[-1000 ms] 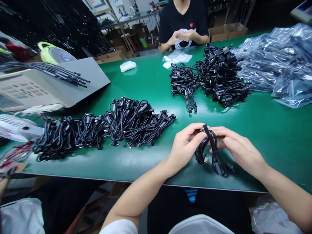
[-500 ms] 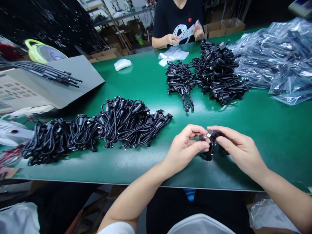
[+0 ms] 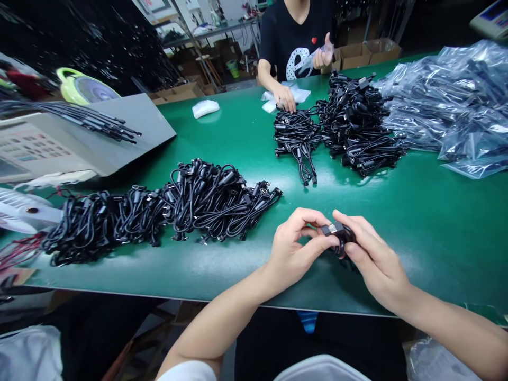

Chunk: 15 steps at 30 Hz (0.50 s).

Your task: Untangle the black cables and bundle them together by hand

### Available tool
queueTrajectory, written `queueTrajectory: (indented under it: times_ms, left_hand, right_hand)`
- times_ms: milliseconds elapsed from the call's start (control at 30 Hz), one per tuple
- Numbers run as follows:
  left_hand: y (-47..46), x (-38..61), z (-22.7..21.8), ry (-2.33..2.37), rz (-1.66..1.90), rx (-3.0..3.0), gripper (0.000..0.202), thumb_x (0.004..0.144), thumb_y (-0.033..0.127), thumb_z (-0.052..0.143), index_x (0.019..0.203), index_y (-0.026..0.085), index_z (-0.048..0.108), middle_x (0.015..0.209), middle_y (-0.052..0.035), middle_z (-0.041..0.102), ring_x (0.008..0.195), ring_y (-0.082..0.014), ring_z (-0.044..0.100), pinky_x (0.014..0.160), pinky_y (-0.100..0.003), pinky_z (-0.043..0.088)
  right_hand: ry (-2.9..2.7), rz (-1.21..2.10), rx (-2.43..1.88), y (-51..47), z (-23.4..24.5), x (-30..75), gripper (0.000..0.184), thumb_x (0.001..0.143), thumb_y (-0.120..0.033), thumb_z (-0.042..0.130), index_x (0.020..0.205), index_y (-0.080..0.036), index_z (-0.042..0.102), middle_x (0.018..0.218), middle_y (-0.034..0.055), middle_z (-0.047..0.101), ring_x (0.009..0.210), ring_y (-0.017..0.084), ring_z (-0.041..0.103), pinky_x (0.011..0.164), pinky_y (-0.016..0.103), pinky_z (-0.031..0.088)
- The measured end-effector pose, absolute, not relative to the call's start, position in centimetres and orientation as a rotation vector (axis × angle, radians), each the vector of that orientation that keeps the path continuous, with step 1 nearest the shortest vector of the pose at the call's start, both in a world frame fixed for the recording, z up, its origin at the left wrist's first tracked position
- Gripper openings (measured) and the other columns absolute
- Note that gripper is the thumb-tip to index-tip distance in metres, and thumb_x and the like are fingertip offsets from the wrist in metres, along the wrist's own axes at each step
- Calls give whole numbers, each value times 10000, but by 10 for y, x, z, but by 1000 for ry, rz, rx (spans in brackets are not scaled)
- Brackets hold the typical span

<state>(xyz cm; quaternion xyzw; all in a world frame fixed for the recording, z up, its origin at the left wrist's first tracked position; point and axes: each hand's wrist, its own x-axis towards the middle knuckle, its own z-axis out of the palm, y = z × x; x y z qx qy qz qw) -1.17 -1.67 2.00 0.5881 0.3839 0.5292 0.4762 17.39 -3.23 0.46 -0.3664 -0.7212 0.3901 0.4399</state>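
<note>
A coiled black cable (image 3: 340,241) with a plug sticking up sits between my two hands, just above the green table (image 3: 436,233) near its front edge. My left hand (image 3: 296,248) pinches it from the left with thumb and fingers closed. From the right, my right hand (image 3: 371,259) curls around the coil, covering most of it. A long heap of loose black cables (image 3: 166,206) lies to the left of my hands.
Another heap of black cables (image 3: 345,129) lies at the back, with bagged cables (image 3: 448,100) at the far right. A person in a black shirt (image 3: 296,37) works across the table, one hand on the cables. A grey machine (image 3: 79,137) stands at the left.
The cable hung loose from my hands a second ago; now it is wound into a tight coil held between them. The person opposite has reached a hand down to the far heap.
</note>
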Motion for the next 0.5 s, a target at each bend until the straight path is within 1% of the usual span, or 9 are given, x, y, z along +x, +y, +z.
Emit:
queueTrajectory:
  times_ms: [33,100,200,267,333,400,500]
  left_hand:
    - [-17,-12,20,923,1281,1442,227,814,302,771,940,188,621,896,-10,636,732,-99,641,672,-204,561]
    - [-17,-13,20,898,1229,1447,216,850,313,737,966,191,603,876,-6,642,728,-100,636,691,-215,546]
    - [-17,-13,19,883,1167,1453,197,912,330,668,1014,206,554,858,-1,648,781,-114,636,744,-238,520]
    - [-17,-12,18,836,1189,1470,192,950,359,611,1023,213,509,906,-18,658,843,-134,640,796,-274,515]
    - [-16,-10,18,734,1224,1474,192,983,390,544,1013,218,463,967,-40,667,871,-147,638,835,-312,511]
    - [-15,-9,17,639,1228,1430,197,1008,413,483,992,223,430,945,-35,658,842,-142,618,828,-319,500]
    - [-15,-8,13,674,1174,1305,223,1017,440,449,986,220,448,853,-2,587,766,-118,539,760,-278,457]
  right_hand:
    - [-1790,975,-921,-32,4,173,519,1038,-231,463,1517,-428,428,1265,59,582,981,177,655,797,273,589]
    - [-1765,992,-937,-31,5,172,510,1042,-234,453,1510,-438,431,1256,53,581,923,160,655,769,257,590]
    - [-1739,977,-935,-29,7,172,487,1042,-236,463,1479,-452,469,1230,40,584,902,150,647,780,253,587]
    - [-1722,961,-940,-28,8,172,480,1041,-237,470,1469,-453,479,1229,38,585,901,150,642,798,262,585]
    - [-1683,948,-962,-28,8,172,475,1041,-234,472,1464,-449,484,1200,35,583,852,138,631,799,270,583]
    - [-1656,943,-978,-29,7,173,475,1039,-227,480,1458,-450,490,1182,31,570,818,126,616,787,267,578]
    - [-1660,952,-949,-32,5,172,483,1032,-219,495,1459,-444,491,1168,36,558,845,133,616,771,272,575]
